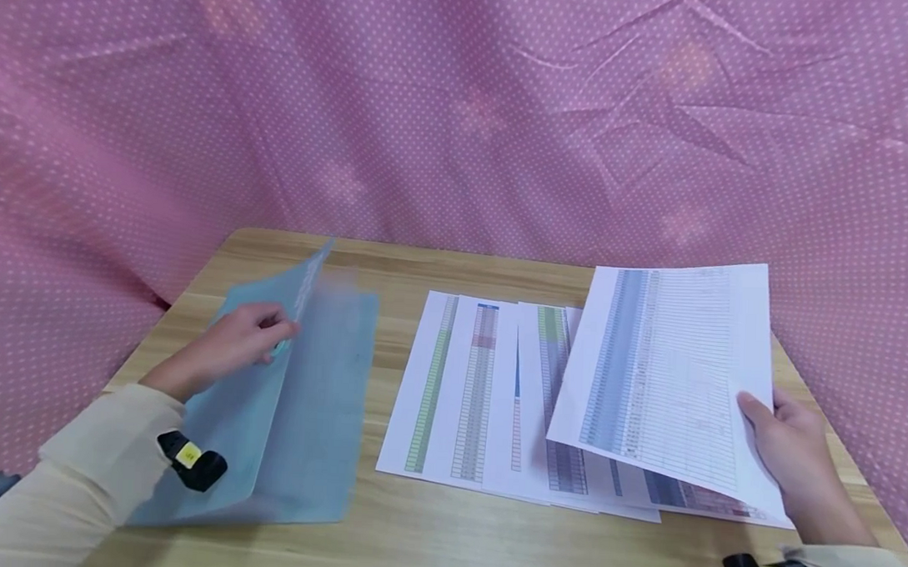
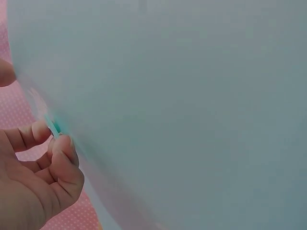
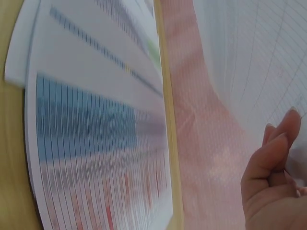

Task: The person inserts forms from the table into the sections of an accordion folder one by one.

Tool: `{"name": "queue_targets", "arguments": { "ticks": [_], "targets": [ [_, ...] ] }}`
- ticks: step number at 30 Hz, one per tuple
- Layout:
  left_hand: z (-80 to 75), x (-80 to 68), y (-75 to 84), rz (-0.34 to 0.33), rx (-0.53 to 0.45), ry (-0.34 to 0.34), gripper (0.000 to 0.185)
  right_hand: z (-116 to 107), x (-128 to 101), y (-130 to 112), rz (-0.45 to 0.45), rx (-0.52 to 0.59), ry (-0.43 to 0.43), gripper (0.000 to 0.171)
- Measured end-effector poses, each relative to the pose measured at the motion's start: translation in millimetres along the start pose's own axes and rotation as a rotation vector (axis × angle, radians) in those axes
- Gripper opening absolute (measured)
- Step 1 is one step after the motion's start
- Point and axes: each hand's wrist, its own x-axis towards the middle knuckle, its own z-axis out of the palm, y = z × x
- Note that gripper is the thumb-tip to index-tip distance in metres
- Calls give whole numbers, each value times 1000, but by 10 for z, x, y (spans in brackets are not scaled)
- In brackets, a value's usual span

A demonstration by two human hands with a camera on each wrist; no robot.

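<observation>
My left hand: fingers curled, pinching edge of translucent blue plastic folder's raised front flap; flap stands tilted above fingers, back cover flat on wooden table beneath. My right hand: thumb on top, fingers under, gripping lower right corner of white printed spreadsheet sheet, lifted left of fingers. Below it: fanned row of printed table sheets on table. Pink dotted cloth beyond.
</observation>
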Motion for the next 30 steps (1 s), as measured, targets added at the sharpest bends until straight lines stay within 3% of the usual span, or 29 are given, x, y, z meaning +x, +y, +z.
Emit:
{"name": "queue_targets", "arguments": {
  "ticks": [20, 30],
  "targets": [
    [18, 26, 58, 71, -76, 27, 38, 692, -309, -692, -105, 284, -290, 58],
    [68, 24, 82, 56, -75, 31, 38, 1112, -450, -980, -143, 423, -407, 45]
  ]
}}
